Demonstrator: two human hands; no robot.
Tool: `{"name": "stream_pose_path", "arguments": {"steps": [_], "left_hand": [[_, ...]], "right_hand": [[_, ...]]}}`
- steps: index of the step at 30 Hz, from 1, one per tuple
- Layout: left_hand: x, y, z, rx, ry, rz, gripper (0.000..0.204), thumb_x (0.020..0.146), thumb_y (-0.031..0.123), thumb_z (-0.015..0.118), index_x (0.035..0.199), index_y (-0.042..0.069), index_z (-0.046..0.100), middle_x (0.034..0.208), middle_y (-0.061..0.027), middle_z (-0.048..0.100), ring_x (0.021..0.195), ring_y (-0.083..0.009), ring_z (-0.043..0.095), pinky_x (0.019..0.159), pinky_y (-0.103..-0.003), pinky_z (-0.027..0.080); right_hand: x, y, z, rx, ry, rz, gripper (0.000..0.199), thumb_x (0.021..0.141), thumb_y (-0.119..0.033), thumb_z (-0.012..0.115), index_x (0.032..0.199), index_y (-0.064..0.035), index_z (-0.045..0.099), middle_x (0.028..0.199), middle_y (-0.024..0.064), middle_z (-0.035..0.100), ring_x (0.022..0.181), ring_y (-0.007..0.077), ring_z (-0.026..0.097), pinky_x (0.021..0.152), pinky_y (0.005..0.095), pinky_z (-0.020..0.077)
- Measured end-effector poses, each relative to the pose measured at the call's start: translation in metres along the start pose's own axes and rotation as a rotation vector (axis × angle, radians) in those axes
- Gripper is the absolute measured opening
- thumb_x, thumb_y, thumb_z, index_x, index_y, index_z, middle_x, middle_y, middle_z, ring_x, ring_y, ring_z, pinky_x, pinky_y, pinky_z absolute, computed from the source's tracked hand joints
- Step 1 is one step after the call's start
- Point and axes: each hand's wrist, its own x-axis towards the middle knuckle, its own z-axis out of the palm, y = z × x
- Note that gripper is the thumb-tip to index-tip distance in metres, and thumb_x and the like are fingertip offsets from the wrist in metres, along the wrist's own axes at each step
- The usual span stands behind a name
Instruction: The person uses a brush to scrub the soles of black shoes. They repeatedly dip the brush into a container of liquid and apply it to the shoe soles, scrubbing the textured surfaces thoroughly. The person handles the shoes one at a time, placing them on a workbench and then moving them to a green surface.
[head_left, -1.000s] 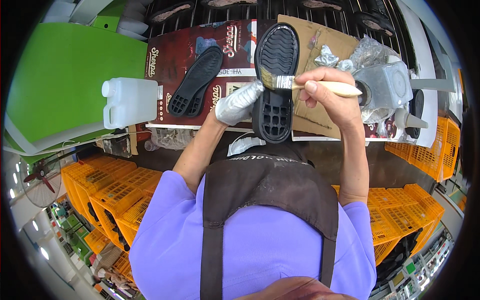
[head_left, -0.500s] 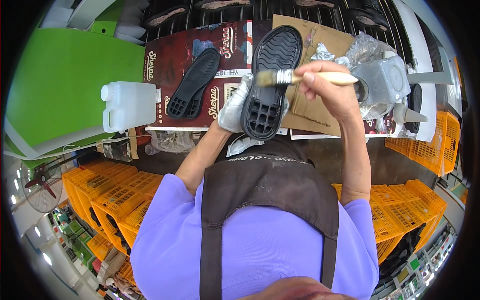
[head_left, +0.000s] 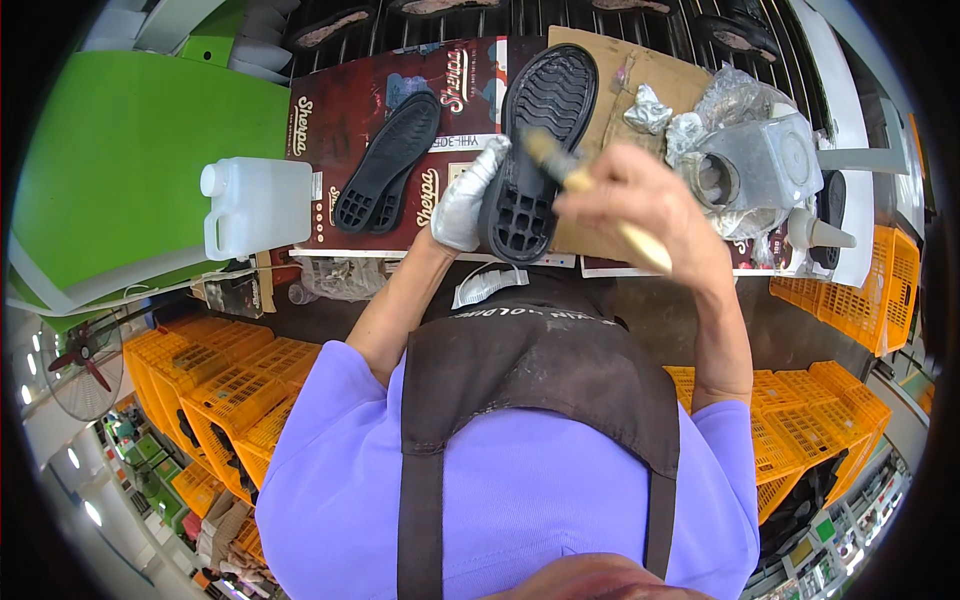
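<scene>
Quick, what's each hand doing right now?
Left hand: gloved, closed on the black sole.
Right hand: bare, closed on the brush, bristles at the sole.

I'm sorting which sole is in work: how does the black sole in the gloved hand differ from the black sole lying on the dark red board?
The held sole is gripped from the side by the gloved left hand, raised off the bench; the lying sole rests flat on the dark red board, untouched. The right hand points a brush at the held sole; nothing is at the lying sole. The held sole looks larger, being nearer the camera. Both are black, tread side up.
</scene>
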Motion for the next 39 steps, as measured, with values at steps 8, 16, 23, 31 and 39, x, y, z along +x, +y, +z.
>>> {"name": "stream_pose_path", "arguments": {"steps": [8, 16, 23, 31, 39], "left_hand": [[-0.002, 0.001, 0.005, 0.001, -0.167, -0.017, 0.049, 0.096, 0.041, 0.03, 0.121, 0.002, 0.046, 0.101, -0.0128, 0.06, 0.086, -0.02, 0.06, 0.077, -0.031, 0.051], [0.001, -0.002, -0.006, 0.139, -0.095, 0.009, 0.051, 0.095, 0.045, 0.03, 0.122, 0.005, 0.047, 0.102, -0.0109, 0.06, 0.086, -0.0169, 0.061, 0.076, -0.029, 0.051], [0.004, -0.006, -0.013, 0.16, -0.122, 0.019, 0.045, 0.097, 0.037, 0.032, 0.125, 0.005, 0.046, 0.111, -0.0079, 0.057, 0.096, -0.0157, 0.058, 0.086, -0.03, 0.046], [0.012, 0.005, -0.019, 0.191, -0.031, 0.125, 0.043, 0.097, 0.038, 0.033, 0.115, 0.004, 0.052, 0.1, -0.0083, 0.061, 0.087, -0.0173, 0.061, 0.083, -0.031, 0.047], [0.004, 0.003, -0.014, 0.571, -0.106, 0.152, 0.042, 0.096, 0.029, 0.038, 0.125, -0.001, 0.042, 0.115, -0.0051, 0.05, 0.105, -0.0107, 0.047, 0.093, -0.024, 0.036]], "right_hand": [[0.004, 0.029, -0.003, 0.384, 0.221, 0.167, 0.019, 0.082, -0.008, 0.059, 0.099, -0.0035, 0.066, 0.079, 0.0053, 0.061, 0.071, 0.0145, 0.055, 0.063, 0.0291, 0.0444], [0.004, 0.015, 0.012, -0.059, 0.286, 0.117, 0.015, 0.078, -0.006, 0.064, 0.092, -0.0035, 0.065, 0.07, 0.0094, 0.055, 0.062, 0.0213, 0.055, 0.057, 0.03, 0.0436], [0.013, 0.013, 0.0, -0.048, 0.427, 0.168, 0.013, 0.079, -0.004, 0.061, 0.09, -0.0036, 0.065, 0.068, 0.0092, 0.056, 0.06, 0.0206, 0.054, 0.054, 0.0284, 0.0426], [0.001, -0.028, 0.022, 0.305, 0.028, 0.081, 0.013, 0.078, -0.005, 0.06, 0.089, -0.0018, 0.066, 0.071, 0.0098, 0.058, 0.061, 0.0205, 0.057, 0.054, 0.0304, 0.0442], [0.031, 0.007, -0.005, 0.576, 0.15, 0.671, 0.023, 0.078, -0.024, 0.059, 0.079, -0.0018, 0.067, 0.062, 0.0005, 0.057, 0.054, 0.0048, 0.049, 0.047, 0.019, 0.0372]]}}
